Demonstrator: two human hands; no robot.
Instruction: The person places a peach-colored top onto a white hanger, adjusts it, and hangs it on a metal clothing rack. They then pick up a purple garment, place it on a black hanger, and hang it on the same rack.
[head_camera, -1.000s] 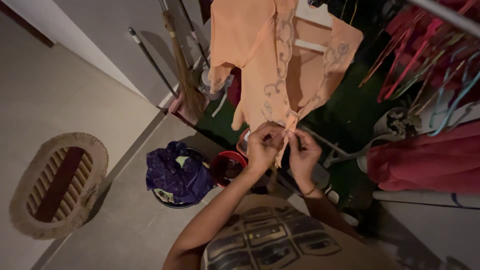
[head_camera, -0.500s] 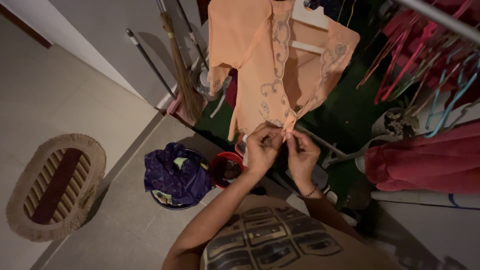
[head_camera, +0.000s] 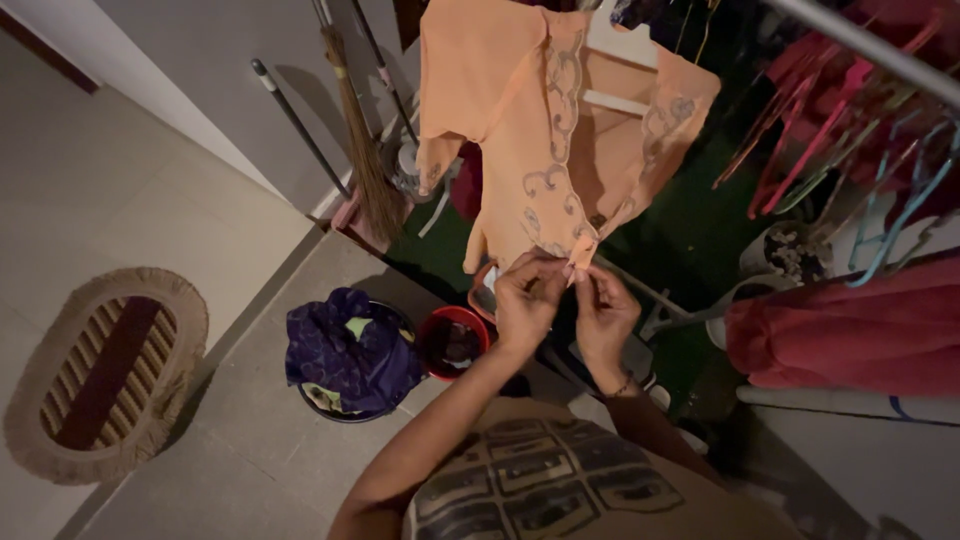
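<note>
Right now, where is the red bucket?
In the head view, the red bucket stands on the floor at lower centre, beside the purple cloth bundle, just left of the left hand.

dim, grainy view with dark corners

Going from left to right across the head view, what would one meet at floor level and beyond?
Oval rug → dark bucket heaped with purple cloth → red bucket → left hand → right hand → red cloth.
</note>
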